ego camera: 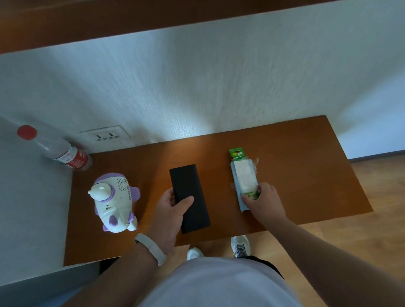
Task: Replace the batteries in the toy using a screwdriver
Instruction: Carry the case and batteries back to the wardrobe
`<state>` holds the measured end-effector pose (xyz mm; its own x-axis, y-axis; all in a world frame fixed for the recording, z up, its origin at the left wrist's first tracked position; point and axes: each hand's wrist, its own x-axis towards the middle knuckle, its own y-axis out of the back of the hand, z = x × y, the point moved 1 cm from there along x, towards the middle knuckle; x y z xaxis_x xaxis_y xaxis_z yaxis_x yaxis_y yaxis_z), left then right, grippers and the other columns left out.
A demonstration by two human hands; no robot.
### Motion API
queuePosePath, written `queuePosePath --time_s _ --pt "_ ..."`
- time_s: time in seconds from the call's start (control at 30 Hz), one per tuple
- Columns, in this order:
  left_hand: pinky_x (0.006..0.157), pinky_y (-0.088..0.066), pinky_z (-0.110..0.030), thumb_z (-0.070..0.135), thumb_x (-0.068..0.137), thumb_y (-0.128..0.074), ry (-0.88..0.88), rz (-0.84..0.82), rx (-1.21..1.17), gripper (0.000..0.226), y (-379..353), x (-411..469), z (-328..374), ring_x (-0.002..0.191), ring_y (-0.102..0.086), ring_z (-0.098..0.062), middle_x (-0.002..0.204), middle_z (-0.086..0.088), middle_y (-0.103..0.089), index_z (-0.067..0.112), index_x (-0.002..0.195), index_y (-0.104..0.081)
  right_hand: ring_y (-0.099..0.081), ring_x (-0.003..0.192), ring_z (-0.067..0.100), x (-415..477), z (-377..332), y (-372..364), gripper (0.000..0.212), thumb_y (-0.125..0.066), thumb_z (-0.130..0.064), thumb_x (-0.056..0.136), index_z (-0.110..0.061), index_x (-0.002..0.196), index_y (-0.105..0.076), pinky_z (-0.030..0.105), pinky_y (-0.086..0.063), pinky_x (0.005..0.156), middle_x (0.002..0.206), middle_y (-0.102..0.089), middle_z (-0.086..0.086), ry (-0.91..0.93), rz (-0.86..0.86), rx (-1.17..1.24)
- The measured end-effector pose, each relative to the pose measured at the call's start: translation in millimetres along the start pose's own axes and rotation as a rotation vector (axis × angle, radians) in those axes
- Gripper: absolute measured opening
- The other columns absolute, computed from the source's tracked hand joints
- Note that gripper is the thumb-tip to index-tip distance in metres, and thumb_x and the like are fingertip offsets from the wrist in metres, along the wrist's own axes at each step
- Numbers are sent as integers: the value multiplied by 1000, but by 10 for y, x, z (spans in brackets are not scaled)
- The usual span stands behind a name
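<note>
Head view: left hand (171,208) fingers clamped on black case (189,198), right hand (264,200) fingers pinching battery pack (243,177); toy (114,202) waits left on bench (315,166).

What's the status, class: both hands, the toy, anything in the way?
Left hand grips black case. Right hand on battery pack. Toy untouched, on the table left of the case. Bottle far left, nothing blocking.

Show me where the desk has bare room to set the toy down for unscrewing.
The widest bare patch is the desk's right end, beyond the battery pack under the right hand. A strip along the wall behind the black case, gripped by the left hand, is also free. The left end is crowded by the toy and water bottle.
</note>
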<state>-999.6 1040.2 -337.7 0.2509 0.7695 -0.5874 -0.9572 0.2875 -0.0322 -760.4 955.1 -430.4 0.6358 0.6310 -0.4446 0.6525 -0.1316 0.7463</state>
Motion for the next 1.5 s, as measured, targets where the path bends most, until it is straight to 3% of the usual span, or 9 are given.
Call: queuePosePath --time_s 0.2,0.37,0.43,0.9,1.1,1.23,1.3,1.4,1.5 --pt "70 -61 -30 20 94 -69 9 -3 -37 28 133 18 -18 94 -74 -16 108 1 -74 25 119 -60 -51 91 19 37 17 13 48 -75 -53 76 -21 103 -52 35 -49 75 108 -48 3 -42 13 16" --pt "71 -60 -30 17 94 -68 -8 -24 -43 24 203 24 -29 94 -74 -15 100 6 -76 27 115 -62 -51 115 29 58 -33 -22 88 -80 -58 69 -11 134 -42 44 -52 91 124 -47 9 -120 -42 11" --pt "73 -61 -32 17 94 -68 -8 -26 -37 24 227 25 -45 94 -74 -15 100 6 -76 27 116 -62 -49 119 31 69 -77 -37 94 -79 -61 69 -9 138 -40 47 -50 95 127 -46 11 -135 -54 -28" --pt "75 -61 -36 17 93 -69 -10 -15 -42 26 325 28 -63 96 -74 -18 101 4 -76 28 115 -62 -49 112 31 -43 -278 -174 79 -74 -60 67 -13 119 -39 46 -45 89 118 -49 9 -120 105 -167" --pt "85 -61 -46 16 94 -68 -2 -3 -50 28 327 19 -51 103 -71 -23 113 -3 -73 27 118 -61 -52 114 30 10 -162 -69 90 -87 -44 67 -11 134 -37 44 -53 86 128 -46 12 -169 -45 96" --pt "84 -61 -44 19 94 -68 15 -3 -48 27 317 7 -73 104 -71 -23 113 -3 -72 28 118 -60 -61 92 18 39 -101 16 80 -87 -34 73 -11 136 -43 26 -50 59 120 -57 6 -226 -165 300" --pt "84 -61 -44 19 94 -68 17 1 -41 27 308 1 -84 104 -71 -24 114 -3 -72 28 118 -60 -60 84 12 53 -68 51 68 -85 -32 76 -13 131 -48 24 -46 55 108 -59 1 -257 -209 376" --pt "77 -62 -39 18 93 -69 17 7 -54 28 287 -13 -92 98 -73 -20 110 -1 -74 28 118 -61 -64 86 15 67 -16 97 52 -82 -27 80 -18 122 -52 26 -50 56 106 -63 1 -291 -260 496" --pt "73 -61 -34 17 92 -70 21 15 -64 30 248 -26 -102 95 -74 -18 107 0 -75 26 119 -61 -69 93 20 66 19 133 51 -81 -21 81 -26 121 -49 36 -60 69 110 -64 0 -278 -326 596"
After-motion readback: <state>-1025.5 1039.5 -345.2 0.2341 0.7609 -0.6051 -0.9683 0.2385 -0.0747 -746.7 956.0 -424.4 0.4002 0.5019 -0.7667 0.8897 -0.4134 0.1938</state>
